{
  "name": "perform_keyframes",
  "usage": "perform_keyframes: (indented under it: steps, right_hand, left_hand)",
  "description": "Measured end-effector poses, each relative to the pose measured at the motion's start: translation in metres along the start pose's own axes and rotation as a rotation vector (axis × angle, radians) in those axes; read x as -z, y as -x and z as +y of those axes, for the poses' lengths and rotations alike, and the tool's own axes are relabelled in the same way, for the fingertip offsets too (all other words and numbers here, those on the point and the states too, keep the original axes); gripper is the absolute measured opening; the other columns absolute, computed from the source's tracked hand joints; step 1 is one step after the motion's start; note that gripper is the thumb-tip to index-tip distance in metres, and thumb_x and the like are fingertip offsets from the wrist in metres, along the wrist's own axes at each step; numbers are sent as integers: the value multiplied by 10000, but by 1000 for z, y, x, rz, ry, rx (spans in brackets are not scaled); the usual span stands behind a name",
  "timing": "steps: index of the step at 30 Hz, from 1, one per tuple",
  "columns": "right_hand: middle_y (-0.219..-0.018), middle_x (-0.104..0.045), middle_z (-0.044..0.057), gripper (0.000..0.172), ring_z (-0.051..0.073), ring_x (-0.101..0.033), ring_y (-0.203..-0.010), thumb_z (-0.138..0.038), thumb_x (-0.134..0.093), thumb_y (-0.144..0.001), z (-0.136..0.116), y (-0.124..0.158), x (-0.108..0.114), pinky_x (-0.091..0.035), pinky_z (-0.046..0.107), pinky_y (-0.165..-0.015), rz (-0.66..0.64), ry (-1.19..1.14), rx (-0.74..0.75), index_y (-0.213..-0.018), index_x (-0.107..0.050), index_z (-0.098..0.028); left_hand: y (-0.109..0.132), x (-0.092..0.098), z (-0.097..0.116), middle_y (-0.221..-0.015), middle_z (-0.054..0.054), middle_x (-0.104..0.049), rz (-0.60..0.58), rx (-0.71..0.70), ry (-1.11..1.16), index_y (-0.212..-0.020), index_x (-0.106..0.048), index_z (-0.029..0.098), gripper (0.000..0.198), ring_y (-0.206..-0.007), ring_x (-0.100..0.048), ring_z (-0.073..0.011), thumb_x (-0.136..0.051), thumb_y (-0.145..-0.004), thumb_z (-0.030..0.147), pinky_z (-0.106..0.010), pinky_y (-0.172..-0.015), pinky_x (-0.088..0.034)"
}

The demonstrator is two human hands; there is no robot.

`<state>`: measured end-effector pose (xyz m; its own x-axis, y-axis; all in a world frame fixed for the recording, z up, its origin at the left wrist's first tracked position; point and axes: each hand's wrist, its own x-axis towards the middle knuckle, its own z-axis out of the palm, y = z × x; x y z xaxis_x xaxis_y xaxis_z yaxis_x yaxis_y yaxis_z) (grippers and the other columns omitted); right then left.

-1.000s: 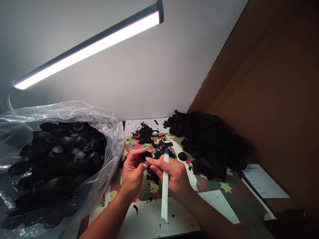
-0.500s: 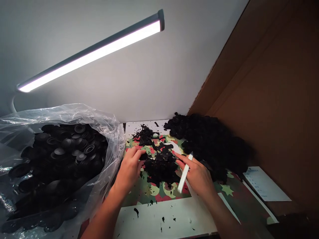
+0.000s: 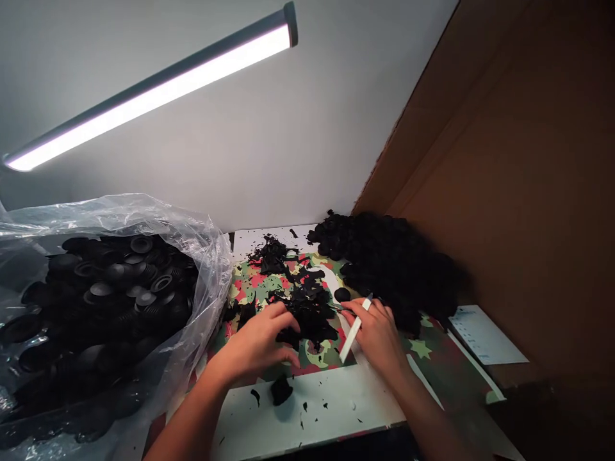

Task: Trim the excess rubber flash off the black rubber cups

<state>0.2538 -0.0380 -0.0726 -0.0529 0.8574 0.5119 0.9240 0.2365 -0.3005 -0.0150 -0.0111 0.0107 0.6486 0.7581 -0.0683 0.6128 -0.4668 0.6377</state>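
Observation:
My left hand [image 3: 262, 339] has its fingers apart at the left of the black scraps [image 3: 312, 314], with nothing held between them. Just below it a black clump [image 3: 281, 390] is over the white sheet's near part. My right hand [image 3: 372, 326] is closed around a white-handled tool [image 3: 354, 333], whose dark tip points up and away. Beyond those fingers sits a round black piece [image 3: 342, 294]. Under the scraps is a camouflage-patterned sheet [image 3: 269, 285] with stars and moons.
A clear plastic bag [image 3: 211, 256] at the left holds many round black parts [image 3: 144, 298]. A heap of black pieces [image 3: 403, 269] lies at the right, near a cardboard wall [image 3: 504, 160] and a white card [image 3: 487, 336]. A lit lamp [image 3: 158, 93] hangs above.
My left hand has opened and moved nearer to me. A black clump now shows below it, and a round black piece beyond my right hand. The view has shifted slightly.

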Motion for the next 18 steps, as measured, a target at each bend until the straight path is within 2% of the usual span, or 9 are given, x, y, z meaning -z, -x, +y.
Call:
perform_keyframes:
  steps: [3,4,5,6,7,10,12,14,18]
  right_hand:
    - [-831,-714,65,322,231,-601,-794,-321,-465,-1016,-13,1,6,-400,344,-713,50,-106,-9,-806,-684,-214]
    - [-810,-705,55,322,221,-607,-781,-333,-475,-1017,-18,2,8,-407,337,-713,59,-145,-3,-782,-661,-215]
    - [-794,-700,44,321,211,-611,-765,-342,-482,-1018,-24,2,10,-414,331,-709,61,-184,6,-770,-642,-217]
    - [-782,-698,35,320,203,-615,-749,-349,-484,-1020,-29,2,12,-421,325,-705,59,-221,20,-766,-630,-220]
    - [-769,-697,28,323,197,-616,-734,-353,-482,-1024,-33,3,14,-429,320,-702,54,-255,34,-764,-622,-223]
    - [-678,-664,11,392,181,-585,-661,-362,-448,-1040,-39,4,18,-436,301,-663,28,-305,39,-700,-588,-227]
    - [-604,-616,3,448,173,-545,-610,-377,-429,-1045,-39,4,19,-425,287,-615,17,-318,14,-641,-551,-226]
    - [-562,-582,-3,467,170,-519,-580,-392,-428,-1044,-40,4,19,-412,279,-581,17,-350,-11,-622,-542,-227]
    - [-564,-595,-1,441,176,-533,-594,-401,-467,-1030,-47,1,17,-421,277,-578,-6,-438,0,-640,-581,-228]
  left_hand:
    - [6,-1,8,-901,-6,-631,-284,-95,-96,-898,-681,225,291,-789,-611,-190,-860,-691,324,-259,-597,-391]
    - [9,-4,9,-866,2,-640,-325,-140,-123,-872,-677,224,268,-748,-608,-179,-857,-697,316,-256,-564,-359]
    - [14,-8,10,-830,7,-645,-314,-191,-152,-846,-671,220,221,-709,-600,-168,-841,-722,289,-256,-545,-335]
    - [19,-14,10,-794,9,-646,-248,-242,-188,-824,-661,212,168,-677,-588,-158,-811,-758,247,-259,-541,-325]
    - [27,-20,9,-755,5,-641,-126,-297,-234,-798,-649,202,115,-657,-575,-153,-763,-804,191,-265,-550,-325]
    - [54,-39,5,-665,-7,-607,431,-376,-363,-810,-637,178,150,-598,-516,-148,-611,-884,49,-289,-577,-334]
    - [72,-46,1,-650,-4,-619,647,-450,-381,-898,-653,169,144,-581,-503,-142,-618,-876,32,-289,-589,-357]
    - [89,-48,-3,-688,-17,-657,716,-433,-421,-936,-661,167,149,-627,-546,-151,-617,-878,37,-290,-649,-416]
    - [116,-47,-18,-824,-52,-701,718,-143,-514,-903,-695,210,116,-785,-638,-196,-587,-933,182,-300,-767,-481]
